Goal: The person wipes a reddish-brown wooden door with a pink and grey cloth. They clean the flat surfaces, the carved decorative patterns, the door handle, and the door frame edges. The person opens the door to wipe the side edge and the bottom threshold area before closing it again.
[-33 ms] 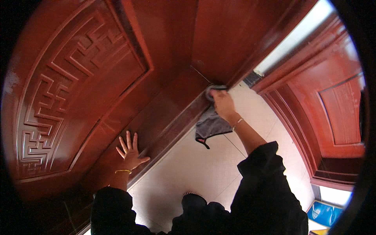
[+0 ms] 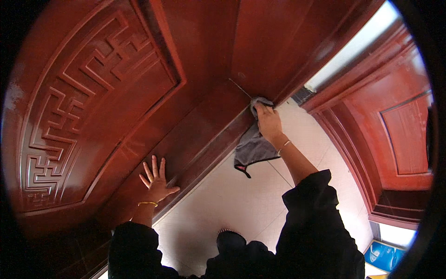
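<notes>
A grey cloth [image 2: 256,148] with dark edging and a small hanging loop is bunched under my right hand [image 2: 269,122]. Its fingers press the bunched part against the lower edge of a dark red wooden door [image 2: 204,125], near the corner by the floor. The rest of the cloth drapes down over the floor tiles. My left hand [image 2: 158,180] lies spread on the door's lower rail, with nothing in it.
Raised geometric carving covers a panel [image 2: 69,111] on the left. Pale floor tiles [image 2: 218,195] lie below the door. Another red panelled door [image 2: 395,135] is on the right, with a blue package [image 2: 383,255] near it at lower right.
My right hand and the bunched cloth have shifted very slightly at the door's bottom corner. My left hand keeps its place on the door.
</notes>
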